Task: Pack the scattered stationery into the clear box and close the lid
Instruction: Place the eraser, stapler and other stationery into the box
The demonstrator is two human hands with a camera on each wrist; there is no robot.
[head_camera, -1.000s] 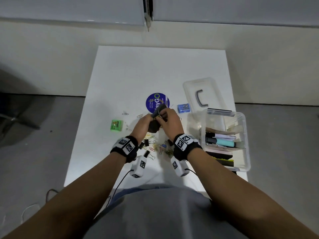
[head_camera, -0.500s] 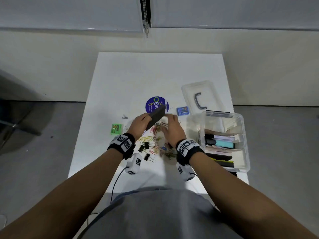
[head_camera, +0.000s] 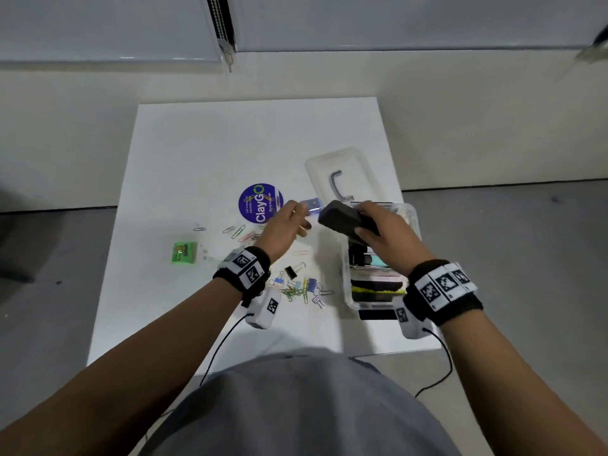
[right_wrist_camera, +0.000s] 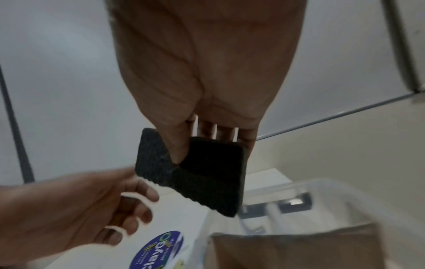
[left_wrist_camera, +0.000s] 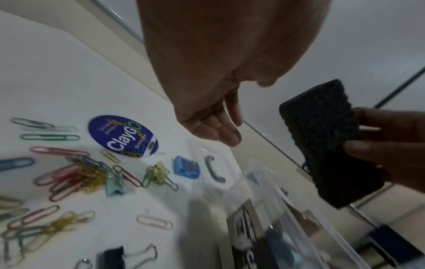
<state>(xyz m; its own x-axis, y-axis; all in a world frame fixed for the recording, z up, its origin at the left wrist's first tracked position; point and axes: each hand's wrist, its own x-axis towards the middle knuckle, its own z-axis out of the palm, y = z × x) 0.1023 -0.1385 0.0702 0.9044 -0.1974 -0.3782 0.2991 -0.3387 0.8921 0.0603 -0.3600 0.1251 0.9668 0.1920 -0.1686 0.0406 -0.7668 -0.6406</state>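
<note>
From the head view, the right hand [head_camera: 383, 235] grips a black eraser block [head_camera: 345, 220] above the far left edge of the clear box [head_camera: 413, 218] on the bench [head_camera: 197, 153]; the box lies just below and nearer, so this hand is best placed. The left hand [head_camera: 283, 230] hangs empty and relaxed beside it. The left wrist view shows paper clips [left_wrist_camera: 69, 174] scattered below. In the right wrist view, the block's long axis slants down toward the box.

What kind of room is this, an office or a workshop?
Probably a plain office or lab corner. A bare white table stands against a pale wall, window blinds hang above, and the floor is grey. Only stationery lies out, such as paper clips.
</note>
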